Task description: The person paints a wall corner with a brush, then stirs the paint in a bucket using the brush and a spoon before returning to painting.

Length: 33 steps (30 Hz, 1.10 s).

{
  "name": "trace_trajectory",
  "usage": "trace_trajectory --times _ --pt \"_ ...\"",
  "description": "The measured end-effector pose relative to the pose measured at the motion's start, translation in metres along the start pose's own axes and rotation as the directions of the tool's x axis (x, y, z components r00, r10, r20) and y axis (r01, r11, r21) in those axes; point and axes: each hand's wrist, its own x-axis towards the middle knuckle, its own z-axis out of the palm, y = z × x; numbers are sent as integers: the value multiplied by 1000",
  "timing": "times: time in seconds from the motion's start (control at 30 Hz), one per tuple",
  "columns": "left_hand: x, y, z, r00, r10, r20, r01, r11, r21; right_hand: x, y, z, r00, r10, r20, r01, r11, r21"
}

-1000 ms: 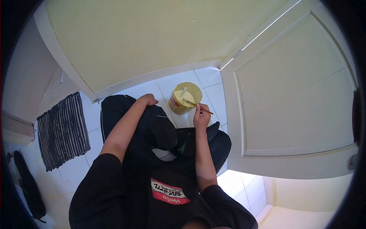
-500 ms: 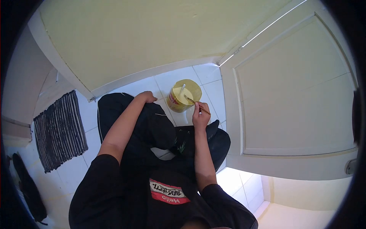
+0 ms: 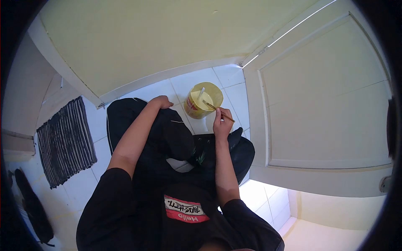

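Observation:
My right hand (image 3: 222, 122) pinches the handle of a thin paintbrush (image 3: 222, 113) in front of my right knee. The brush slants down over the near rim of a yellow bucket (image 3: 193, 109), its tip at the cream paint (image 3: 204, 102) inside. A pale stick-like tool (image 3: 201, 93) leans in the same bucket, its lower end hidden in the paint. My left hand (image 3: 161, 101) rests on my left knee, left of the bucket, with nothing visible in it. Its fingers lie loosely over the knee and are partly hidden.
A pale yellow wall (image 3: 146, 46) with a white baseboard stands behind the bucket. Close on the right is a white panelled door (image 3: 326, 121). A striped dark rug (image 3: 67, 142) lies on the white tiles at the left, and a long black object (image 3: 33, 207) lies below it.
The view has tipped slightly, so the bucket sits a little higher in it. My right hand and the brush have shifted slightly; the brush tip stays in the bucket. My left hand remains on the knee.

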Motion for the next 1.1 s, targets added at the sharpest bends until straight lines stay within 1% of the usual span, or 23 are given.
trace_trajectory --times 0.1,0.3,0.4,0.5,0.6,0.7,0.8,0.9,1.0,1.1 --pt "3 -3 1 1000 12 -5 -12 1000 -7 0 1 1 1000 -17 -11 17 1000 -4" --pt "-1 -1 0 1000 10 -13 -10 1000 -19 -1 -2 -1 1000 31 -2 -31 999 16" --pt "-3 -1 -1 1000 7 -4 -7 1000 -25 1 -3 -1 1000 -13 -8 12 1000 -18" --pt "0 -2 0 1000 7 0 -7 1000 -28 0 -3 0 993 115 35 -116 993 17" --pt "5 -4 3 1000 -1 -4 1 1000 -17 0 1 2 994 110 -18 -108 993 54" --pt "2 -3 2 1000 -4 -7 3 1000 -25 -2 6 1 991 126 41 -126 992 6" --pt "0 -2 0 1000 3 -2 -3 1000 -26 -2 5 2 977 207 41 -209 977 42" --pt "-3 -1 -2 1000 -5 0 5 999 -36 0 4 0 991 132 20 -132 991 0" --pt "-3 0 -2 1000 3 -5 -3 1000 -24 -1 -2 0 991 128 39 -128 992 -1" --pt "-7 1 -3 1000 -21 -4 21 999 -37 1 -10 -1 993 115 12 -115 993 30"
